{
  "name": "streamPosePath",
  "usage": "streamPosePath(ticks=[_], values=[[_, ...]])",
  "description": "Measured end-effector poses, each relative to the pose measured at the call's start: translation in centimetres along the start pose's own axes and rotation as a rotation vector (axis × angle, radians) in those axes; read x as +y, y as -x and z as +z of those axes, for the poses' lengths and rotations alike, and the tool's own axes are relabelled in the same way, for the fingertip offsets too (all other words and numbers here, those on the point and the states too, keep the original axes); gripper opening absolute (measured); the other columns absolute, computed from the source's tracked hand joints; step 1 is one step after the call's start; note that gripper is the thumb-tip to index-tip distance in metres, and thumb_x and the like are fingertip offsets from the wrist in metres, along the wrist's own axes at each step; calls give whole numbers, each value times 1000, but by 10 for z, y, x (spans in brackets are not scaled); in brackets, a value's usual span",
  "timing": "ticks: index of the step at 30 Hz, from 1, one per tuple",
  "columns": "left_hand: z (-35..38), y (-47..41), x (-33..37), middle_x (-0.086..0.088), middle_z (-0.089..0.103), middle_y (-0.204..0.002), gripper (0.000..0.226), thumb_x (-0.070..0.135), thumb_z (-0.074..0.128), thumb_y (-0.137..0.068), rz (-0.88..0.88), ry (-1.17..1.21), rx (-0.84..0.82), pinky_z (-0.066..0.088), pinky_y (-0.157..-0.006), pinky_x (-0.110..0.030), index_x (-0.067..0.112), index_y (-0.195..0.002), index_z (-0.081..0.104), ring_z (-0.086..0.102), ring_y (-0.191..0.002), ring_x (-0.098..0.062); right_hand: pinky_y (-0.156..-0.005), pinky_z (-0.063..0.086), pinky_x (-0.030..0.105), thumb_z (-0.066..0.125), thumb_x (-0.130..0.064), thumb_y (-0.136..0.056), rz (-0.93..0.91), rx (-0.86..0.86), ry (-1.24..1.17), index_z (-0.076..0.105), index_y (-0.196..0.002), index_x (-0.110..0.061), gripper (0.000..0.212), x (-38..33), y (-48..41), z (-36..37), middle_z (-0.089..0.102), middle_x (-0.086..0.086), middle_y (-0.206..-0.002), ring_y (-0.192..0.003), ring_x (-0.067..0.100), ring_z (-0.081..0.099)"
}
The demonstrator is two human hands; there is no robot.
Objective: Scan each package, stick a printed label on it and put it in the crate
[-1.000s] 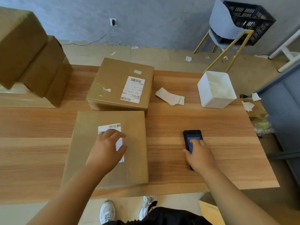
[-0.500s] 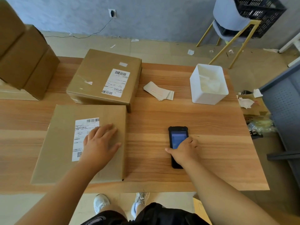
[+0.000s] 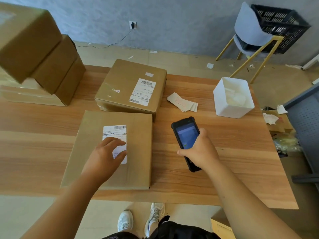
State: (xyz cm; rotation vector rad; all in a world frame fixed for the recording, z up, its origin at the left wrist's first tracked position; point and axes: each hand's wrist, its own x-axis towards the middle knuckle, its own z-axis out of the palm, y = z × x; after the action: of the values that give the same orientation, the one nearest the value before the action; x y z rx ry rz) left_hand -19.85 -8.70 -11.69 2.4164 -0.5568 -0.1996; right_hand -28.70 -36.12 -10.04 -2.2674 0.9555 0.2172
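Wooden table – near package flat at front edge, second package just behind it. Black crate on chair beyond table, well apart. White bin far right on table. Left hand rests on near package, fingers loosely spread over its label, gripping nothing. Right hand wrapped round scanner – screen up, right of near package. Loose labels between second package and bin.

A white plastic bin is set on the far right part of the wooden table. Beyond the table a pale blue chair (gold-legged) is seen, a wall socket is mounted, and paper scraps are strewn.
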Motion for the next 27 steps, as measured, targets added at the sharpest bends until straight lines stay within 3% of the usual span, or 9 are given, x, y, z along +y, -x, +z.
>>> streamPosePath(ticks=[4,8,17,22,27], values=[[-21,24,-32,-6,62,-111,30,15,75,-76,-83,-85,32,48,-81,-41,10,-105,68,58,-93,-31,-57,43,32,85,-39,-59,-162,-64,168,25,-107,-24,79,-44,31,-5,45,-5,-98,-83,18,53],[-34,39,-61,2,56,-123,41,29,75,-75,-188,-231,10,39,-88,-55,21,-114,64,45,-112,-35,-52,42,32,83,-38,-60,-239,-151,422,27,-98,-21,70,-77,61,-1,43,-6,-86,-71,16,52],[-34,46,-90,2,44,-139,49,34,61,-86,-72,-227,-46,35,-98,-50,22,-132,52,34,-125,-30,-48,29,29,82,-31,-58,-326,-297,840,32,-92,-20,62,-113,107,18,44,-5,-77,-63,12,42],[-34,46,-93,6,36,-146,52,38,56,-89,-75,-190,-74,27,-106,-43,25,-138,44,25,-131,-24,-55,33,31,83,-29,-59,-300,-286,881,32,-94,-20,63,-121,117,21,44,-6,-78,-73,19,48],[-36,47,-93,4,37,-145,51,38,55,-90,-55,-198,-81,28,-105,-45,23,-138,45,27,-130,-26,-57,33,32,84,-31,-59,-274,-293,865,32,-95,-21,64,-121,120,21,42,-7,-78,-74,18,46]])
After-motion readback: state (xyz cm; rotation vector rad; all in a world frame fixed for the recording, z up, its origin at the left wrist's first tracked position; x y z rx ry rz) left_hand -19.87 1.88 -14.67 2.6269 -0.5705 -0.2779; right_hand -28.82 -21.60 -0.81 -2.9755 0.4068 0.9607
